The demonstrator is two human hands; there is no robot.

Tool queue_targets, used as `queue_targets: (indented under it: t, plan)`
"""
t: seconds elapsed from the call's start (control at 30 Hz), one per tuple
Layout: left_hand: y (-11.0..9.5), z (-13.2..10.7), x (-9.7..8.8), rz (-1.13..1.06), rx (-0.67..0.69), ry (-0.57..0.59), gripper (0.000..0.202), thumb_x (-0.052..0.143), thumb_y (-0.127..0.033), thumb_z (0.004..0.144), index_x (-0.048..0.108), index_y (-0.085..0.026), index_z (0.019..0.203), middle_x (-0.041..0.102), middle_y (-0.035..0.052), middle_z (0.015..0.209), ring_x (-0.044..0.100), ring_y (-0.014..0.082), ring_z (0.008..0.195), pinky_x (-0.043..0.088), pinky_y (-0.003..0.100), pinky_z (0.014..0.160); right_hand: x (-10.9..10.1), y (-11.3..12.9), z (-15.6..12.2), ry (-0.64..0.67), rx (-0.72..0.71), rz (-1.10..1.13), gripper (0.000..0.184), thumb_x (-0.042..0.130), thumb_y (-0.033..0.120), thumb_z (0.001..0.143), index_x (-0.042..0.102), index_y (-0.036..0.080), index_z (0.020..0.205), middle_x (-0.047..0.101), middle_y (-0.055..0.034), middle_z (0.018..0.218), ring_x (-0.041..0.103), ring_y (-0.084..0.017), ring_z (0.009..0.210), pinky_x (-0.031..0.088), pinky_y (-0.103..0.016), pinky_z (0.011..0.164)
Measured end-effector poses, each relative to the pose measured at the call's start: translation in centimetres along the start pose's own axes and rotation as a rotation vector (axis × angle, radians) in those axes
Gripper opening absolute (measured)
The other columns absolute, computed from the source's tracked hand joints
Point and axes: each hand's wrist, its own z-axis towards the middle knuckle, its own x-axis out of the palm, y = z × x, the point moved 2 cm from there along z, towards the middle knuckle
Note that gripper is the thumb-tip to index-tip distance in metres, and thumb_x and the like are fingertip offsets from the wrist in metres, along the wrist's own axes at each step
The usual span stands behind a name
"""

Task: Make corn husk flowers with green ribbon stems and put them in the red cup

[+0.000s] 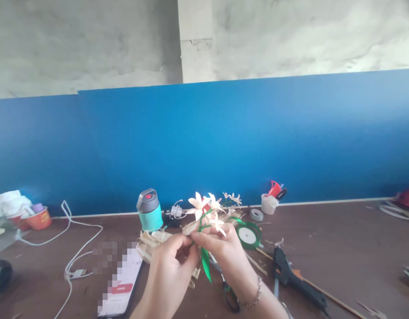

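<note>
Above the bench [344, 243], front middle, the white flower spray [197, 206] is held up in both hands, blooms on top, green stem [200, 225] running down into the grip. Left hand [171, 266]: thumb and index together, pinched low on the stem. Right hand [222, 246]: fingers clamped on it too, just beside the left; exact contact is hidden. Green leaf-like strip [206, 266] hangs below the grip; can't tell if it's fixed or only held.

My take on doing this well: one hand as the fixed pinch, the other for small turns. Grip stem only, stay off the petals; they look thin and likely crease easily. Keep the strip flat to the stem, no twist. Don't ease either pinch until the join feels snug. Scissors [231, 297] sit by the right wrist, glue gun [295, 278] farther right; keep the forearm off it, could be hot.
</note>
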Motion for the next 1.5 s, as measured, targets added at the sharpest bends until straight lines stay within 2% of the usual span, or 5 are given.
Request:
queue_targets:
  t: [0.2, 0.47, 0.7, 0.97, 1.5]
  plan:
    - [-0.2, -0.4, 0.3, 0.311, 0.400, -0.330, 0.010, 0.055, -0.016, 0.080, 0.062, -0.019, 0.073, 0.065, -0.0001, 0.059, 0.059, 0.0128, 0.050, 0.044, 0.022, 0.051, 0.3, -0.5, -0.1, -0.065, -0.060, 0.008, 0.023, 0.074, 0.024, 0.062, 0.057, 0.015, 0.050, 0.053, 0.0031, 0.052, 0.044, -0.009, 0.052, 0.037, -0.023, 0.053]
    - [0.4, -0.5, 0.3, 0.318, 0.372, -0.287, 0.012, 0.056, -0.019, 0.080, 0.058, -0.020, 0.068, 0.063, -0.0022, 0.056, 0.057, 0.0111, 0.045, 0.041, 0.020, 0.047, 0.3, -0.5, -0.1, -0.122, -0.012, -0.017, 0.029, 0.075, 0.026, 0.059, 0.052, 0.016, 0.046, 0.045, 0.0057, 0.045, 0.038, -0.008, 0.048, 0.034, -0.023, 0.050]
    - [0.2, 0.4, 0.1, -0.206, -0.146, -0.002, 0.019, 0.060, -0.028, 0.077, 0.057, -0.019, 0.060, 0.054, -0.0031, 0.050, 0.047, 0.0101, 0.044, 0.034, 0.019, 0.043, 0.1, -0.1, 0.1, -0.021, 0.004, -0.038, 0.025, 0.076, 0.032, 0.062, 0.059, 0.015, 0.054, 0.054, 0.0024, 0.055, 0.045, -0.010, 0.054, 0.039, -0.023, 0.054]
    - [0.2, 0.9, 0.1, -0.789, -0.476, -0.014, 0.029, 0.074, -0.036, 0.065, 0.053, -0.016, 0.061, 0.037, -0.0105, 0.044, 0.019, 0.0011, 0.038, 0.017, 0.014, 0.037, -1.3, -0.1, 0.4, 0.133, 0.003, -0.242, 0.019, 0.075, 0.033, 0.067, 0.068, 0.016, 0.072, 0.064, -0.0015, 0.069, 0.053, -0.012, 0.062, 0.041, -0.024, 0.056]
    - [0.1, 1.0, 0.1, -0.983, -0.549, -0.007, 0.036, 0.078, -0.034, 0.060, 0.048, -0.015, 0.055, 0.037, -0.0104, 0.042, 0.016, -0.0013, 0.036, 0.011, 0.013, 0.036, -1.1, -0.1, 0.5, 0.286, 0.200, 0.002, 0.017, 0.077, 0.031, 0.067, 0.069, 0.016, 0.068, 0.064, 0.0001, 0.065, 0.055, -0.009, 0.061, 0.042, -0.021, 0.061]
